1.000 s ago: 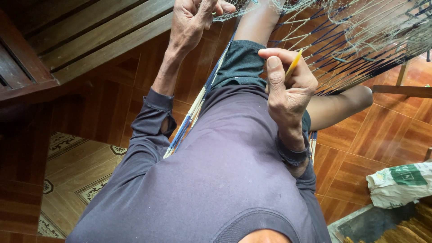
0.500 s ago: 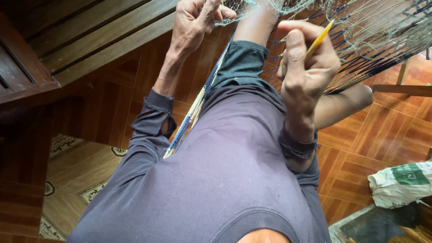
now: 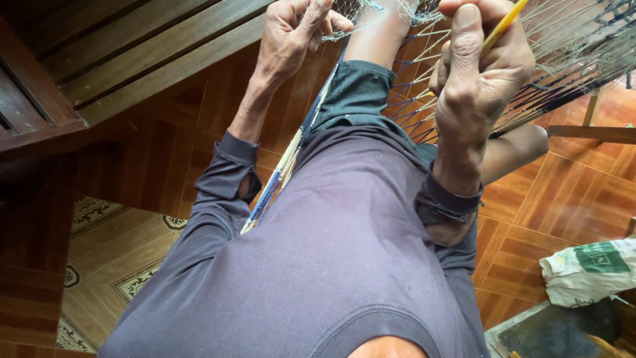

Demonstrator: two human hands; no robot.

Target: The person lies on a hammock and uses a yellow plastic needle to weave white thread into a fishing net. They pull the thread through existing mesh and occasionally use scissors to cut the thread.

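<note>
Above your lap, net [image 3: 570, 46] stretches taut across top of view. Your left hand [image 3: 291, 40] bunches its edge, fingers clamped. Your right hand [image 3: 480, 73] pinches yellow stick [image 3: 505, 25]. Mesh looks soft, light, snag-prone; best held at knotted edge.

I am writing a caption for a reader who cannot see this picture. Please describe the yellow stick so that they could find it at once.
Start at the pale net stretched across the upper right. In front of it the right hand is raised, fingers closed. The yellow stick rises slanting from between thumb and fingers toward the top edge; it alone is rigid and bright yellow, unlike the thin pale cords around it.
</note>
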